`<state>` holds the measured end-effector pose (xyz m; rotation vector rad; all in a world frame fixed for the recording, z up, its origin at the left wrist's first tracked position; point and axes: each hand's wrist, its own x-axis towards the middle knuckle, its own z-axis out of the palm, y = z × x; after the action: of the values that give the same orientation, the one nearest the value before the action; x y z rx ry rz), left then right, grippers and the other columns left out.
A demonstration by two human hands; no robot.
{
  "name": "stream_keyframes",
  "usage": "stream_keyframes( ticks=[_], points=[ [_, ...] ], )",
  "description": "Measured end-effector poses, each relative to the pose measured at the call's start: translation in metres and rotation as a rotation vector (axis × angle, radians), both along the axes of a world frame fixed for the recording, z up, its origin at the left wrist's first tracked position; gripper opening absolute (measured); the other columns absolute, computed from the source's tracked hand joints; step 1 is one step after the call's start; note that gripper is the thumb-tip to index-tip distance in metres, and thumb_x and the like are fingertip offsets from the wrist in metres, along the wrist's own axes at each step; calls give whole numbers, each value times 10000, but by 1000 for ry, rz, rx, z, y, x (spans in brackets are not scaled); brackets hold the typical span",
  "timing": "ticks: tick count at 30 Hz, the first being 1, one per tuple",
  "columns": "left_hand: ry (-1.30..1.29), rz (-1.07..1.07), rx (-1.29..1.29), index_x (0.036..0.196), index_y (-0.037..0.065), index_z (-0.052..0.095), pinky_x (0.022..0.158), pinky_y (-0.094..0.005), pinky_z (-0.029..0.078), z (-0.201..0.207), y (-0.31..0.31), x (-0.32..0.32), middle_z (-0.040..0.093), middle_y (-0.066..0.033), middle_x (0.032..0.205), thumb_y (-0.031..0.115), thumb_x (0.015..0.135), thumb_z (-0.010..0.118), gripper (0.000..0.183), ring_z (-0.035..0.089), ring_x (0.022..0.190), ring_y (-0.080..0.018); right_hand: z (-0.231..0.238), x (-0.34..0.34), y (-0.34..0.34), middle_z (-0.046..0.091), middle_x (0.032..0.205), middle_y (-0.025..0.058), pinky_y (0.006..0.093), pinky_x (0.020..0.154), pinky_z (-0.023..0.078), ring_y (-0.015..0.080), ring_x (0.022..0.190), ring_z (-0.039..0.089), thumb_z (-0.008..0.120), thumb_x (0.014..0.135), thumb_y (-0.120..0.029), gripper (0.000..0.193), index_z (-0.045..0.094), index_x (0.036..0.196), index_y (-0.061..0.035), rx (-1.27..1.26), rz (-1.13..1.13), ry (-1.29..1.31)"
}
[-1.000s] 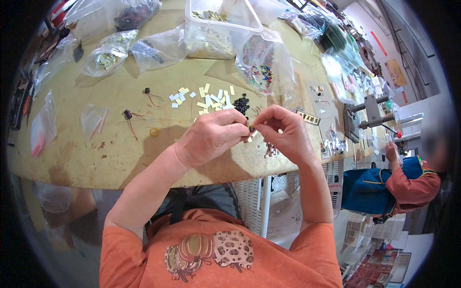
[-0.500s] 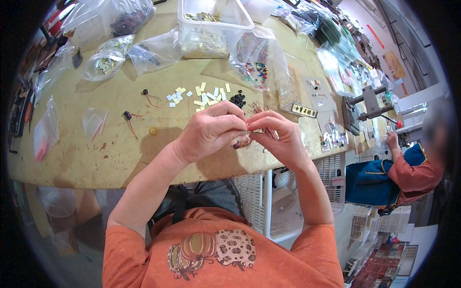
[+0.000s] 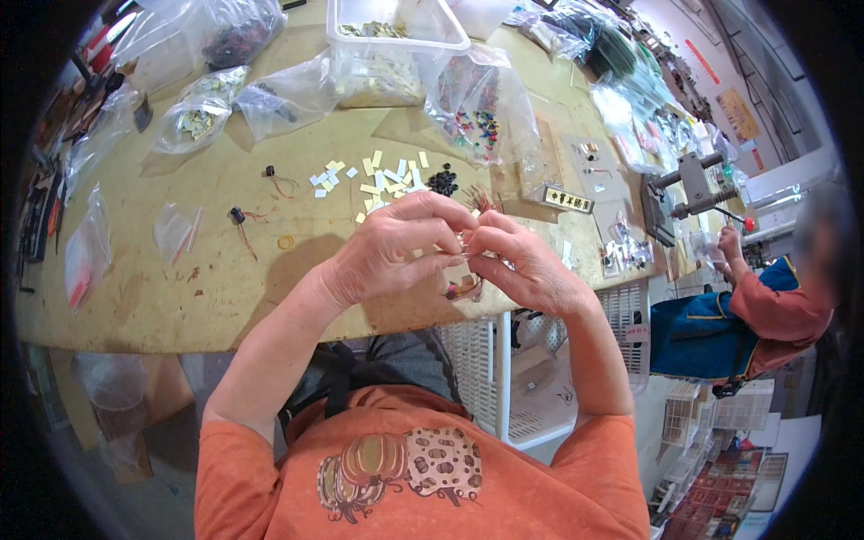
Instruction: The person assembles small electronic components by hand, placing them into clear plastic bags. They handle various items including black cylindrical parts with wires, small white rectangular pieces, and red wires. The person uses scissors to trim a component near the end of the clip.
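Observation:
My left hand (image 3: 387, 247) and my right hand (image 3: 526, 268) meet above the table's near side, fingertips pinched together. Between them shows a bit of thin reddish wire (image 3: 466, 241); its ends are mostly hidden by the fingers. A small bunch of coloured wires (image 3: 463, 290) hangs or lies just below the fingertips. Behind the right hand sits a bundle of reddish-brown wires (image 3: 484, 199). Just beyond the left hand lie loose white and cream rectangular pads (image 3: 389, 180) and a pile of small black round parts (image 3: 443, 181).
Two small black parts with wire leads (image 3: 238, 216) lie left, near a yellow ring (image 3: 286, 242). A clear bin (image 3: 400, 45) and plastic bags (image 3: 486, 103) stand at the back. A hand press (image 3: 688, 193) is at right; beyond it a person in a blue apron (image 3: 697, 333) works.
My hands have shifted slightly, and the right hand's fingers have curled in closer to the left's. The coloured wires below the fingertips now show lower and further right.

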<state>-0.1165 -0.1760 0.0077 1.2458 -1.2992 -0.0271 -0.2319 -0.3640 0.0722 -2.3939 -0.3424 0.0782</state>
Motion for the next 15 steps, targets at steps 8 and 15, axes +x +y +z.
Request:
stream_keyframes(
  ticks=[8,15],
  points=[
    [-101,8,-2,798,79,622,822,-339,483,1,0,5,684,-25,917,-8,737,753,168,606,866,-213,-1,1,2,607,904,98,335,786,486,211,881,608,641,925,-84,104,610,987,-6,73,-85,64],
    [-104,40,-18,827,83,600,814,-347,473,0,-1,6,673,-26,900,-1,763,746,180,613,862,-216,-15,-4,9,659,890,49,278,755,503,106,845,615,685,893,-23,106,634,985,-9,277,-236,-24]
  ],
)
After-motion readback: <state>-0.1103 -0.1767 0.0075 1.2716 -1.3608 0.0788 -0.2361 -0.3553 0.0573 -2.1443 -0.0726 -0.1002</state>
